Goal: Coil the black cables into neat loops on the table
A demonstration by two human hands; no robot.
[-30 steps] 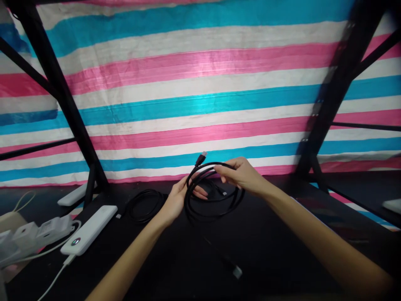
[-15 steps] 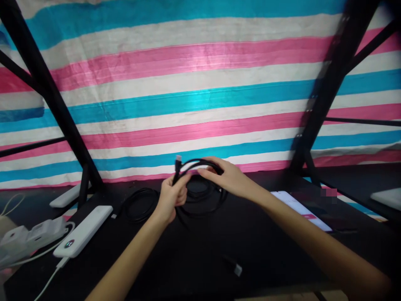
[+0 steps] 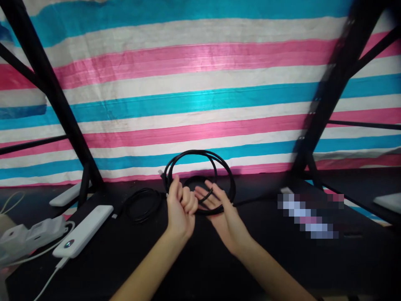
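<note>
A black cable (image 3: 232,175) is wound in a few large loops that stand up above the table. At the lower left of the loops my left hand (image 3: 182,205) is closed in a fist around it. A metal-tipped plug (image 3: 161,173) sticks out at the upper left of the coil. My right hand (image 3: 223,217) is palm up with its fingers stretched out, the cable lying across them. From there a stretch of cable runs right to a blurred light connector (image 3: 285,191).
Left of my hands lies a second coiled black cable (image 3: 138,217) with a small plug (image 3: 114,216). A white power bank (image 3: 84,232) and white adapters (image 3: 40,232) sit at the left. A pixelated phone-like item (image 3: 307,215) lies right. Black frame posts (image 3: 62,100) flank the table.
The loops have turned upright and widened, and both hands have come lower and closer together. My right hand has opened its fingers. The loose connector has swung from the front to the right.
</note>
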